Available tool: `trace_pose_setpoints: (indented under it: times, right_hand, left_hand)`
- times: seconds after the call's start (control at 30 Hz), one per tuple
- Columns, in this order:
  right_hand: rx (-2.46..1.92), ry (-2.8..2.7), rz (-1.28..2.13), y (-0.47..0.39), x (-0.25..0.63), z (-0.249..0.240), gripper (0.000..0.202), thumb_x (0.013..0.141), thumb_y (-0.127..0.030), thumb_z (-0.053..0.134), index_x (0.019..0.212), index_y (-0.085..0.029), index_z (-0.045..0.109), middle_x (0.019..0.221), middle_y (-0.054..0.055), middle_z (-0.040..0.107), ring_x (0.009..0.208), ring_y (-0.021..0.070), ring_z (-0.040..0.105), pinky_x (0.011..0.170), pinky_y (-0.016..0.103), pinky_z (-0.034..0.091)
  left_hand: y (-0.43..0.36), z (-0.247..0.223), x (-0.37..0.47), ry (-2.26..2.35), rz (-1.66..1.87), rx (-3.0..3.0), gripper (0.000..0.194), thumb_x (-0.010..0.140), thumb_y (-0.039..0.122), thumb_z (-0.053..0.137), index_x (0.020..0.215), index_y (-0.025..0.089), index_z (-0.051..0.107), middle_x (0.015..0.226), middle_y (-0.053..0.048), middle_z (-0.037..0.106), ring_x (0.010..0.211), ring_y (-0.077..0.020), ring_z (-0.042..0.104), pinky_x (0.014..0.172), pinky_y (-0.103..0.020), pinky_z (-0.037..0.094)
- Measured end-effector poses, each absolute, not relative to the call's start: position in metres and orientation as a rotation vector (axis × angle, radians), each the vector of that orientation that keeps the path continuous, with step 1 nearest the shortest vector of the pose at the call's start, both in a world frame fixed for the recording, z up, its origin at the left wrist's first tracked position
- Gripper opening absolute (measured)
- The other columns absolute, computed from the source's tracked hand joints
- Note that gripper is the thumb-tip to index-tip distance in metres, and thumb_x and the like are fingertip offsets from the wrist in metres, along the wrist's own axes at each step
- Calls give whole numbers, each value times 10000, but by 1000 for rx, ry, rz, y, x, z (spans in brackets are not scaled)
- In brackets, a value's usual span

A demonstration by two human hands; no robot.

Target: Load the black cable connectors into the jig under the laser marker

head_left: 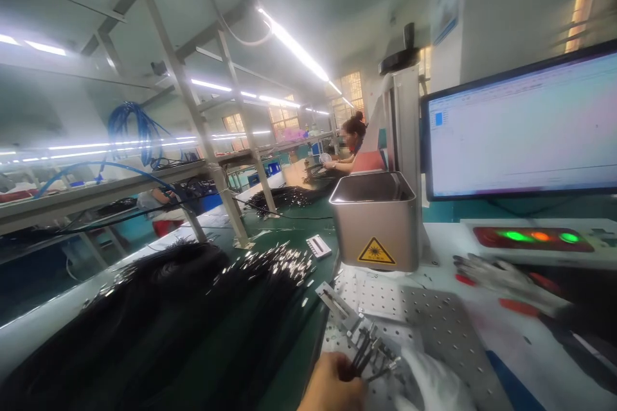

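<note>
Your left hand (332, 388) has its fingers clamped on a small bunch of thin black metal-tipped cables (369, 354), low over the perforated grey metal plate (434, 318) on the tabletop; right hand's out of frame

Matt metal plate (429, 318) — glossy black cables (202, 314)

The left hand (332, 388) grips a bundle of black cables (369, 354) over the perforated plate (434, 318). Just ahead of it a metal fixture (344, 314) blocks the way. Farther ahead stands the laser housing (376, 221). To its left, heaped black cables (193, 314) crowd the bench. To its right, bare plate lies free up to a blurred gloved hand (501, 276).
</note>
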State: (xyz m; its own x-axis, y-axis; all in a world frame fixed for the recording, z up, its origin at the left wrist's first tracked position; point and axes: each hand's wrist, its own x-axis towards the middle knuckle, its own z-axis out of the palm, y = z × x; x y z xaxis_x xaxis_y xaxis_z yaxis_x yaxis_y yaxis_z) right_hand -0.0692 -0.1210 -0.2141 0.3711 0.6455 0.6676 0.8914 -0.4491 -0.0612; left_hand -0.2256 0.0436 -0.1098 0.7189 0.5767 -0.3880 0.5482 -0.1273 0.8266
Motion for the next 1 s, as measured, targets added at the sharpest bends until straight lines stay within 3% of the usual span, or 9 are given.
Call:
trace_pose_setpoints:
  times: [0.17,0.33,0.47,0.57,0.77,0.9,1.0]
  right_hand:
    - [-2331,-1342,-734,-124,-75,-228,388,838,-286,600,1202,-170,668,1070,86,718,916,255,690,758,343,580]
    - [-2299,-1424,-901,-129,-74,-231,397,849,-264,547,1205,-132,661,1082,83,716,928,238,689,753,328,580]
    - [-2275,-1488,-1012,-130,-75,-224,401,862,-286,520,1195,-104,650,1079,80,716,904,211,691,722,308,586]
    - [-2266,-1522,-1046,-131,-79,-215,368,858,-277,518,1167,-143,665,1099,85,708,893,211,687,716,309,582]
    - [-2248,-1656,-1057,-131,-84,-206,421,719,-173,559,1103,-276,698,1111,118,693,798,252,673,643,323,551]
    - [-2308,-1575,-1033,-127,-91,-205,473,691,-159,564,1129,-270,701,1108,128,687,823,275,664,655,342,549]
    - [-2462,-1490,-889,-124,-101,-196,523,683,-120,584,1148,-328,701,1152,104,673,907,294,649,731,368,543]
  left_hand:
    - [35,-115,-231,915,101,1960,189,738,358,658,675,205,567,570,20,556,689,-198,576,662,-286,405]
    - [22,-101,-232,977,128,2100,134,703,299,662,664,201,579,665,4,576,783,-206,561,701,-279,384]
    - [11,-86,-227,1057,57,2130,155,677,188,617,604,210,482,656,6,525,764,-203,545,684,-292,347]
    - [6,-81,-225,1074,35,2151,213,679,145,588,589,222,410,652,7,492,769,-202,539,687,-298,327]
    - [10,-99,-231,1059,64,2148,164,683,262,601,628,223,451,734,-30,558,853,-249,556,728,-322,357]
    - [14,-107,-236,1050,103,2092,168,674,311,641,654,217,503,785,-35,594,934,-261,555,806,-313,401]
    - [18,-107,-236,1050,60,2076,241,663,333,687,612,220,482,698,-14,556,913,-260,560,806,-307,414]
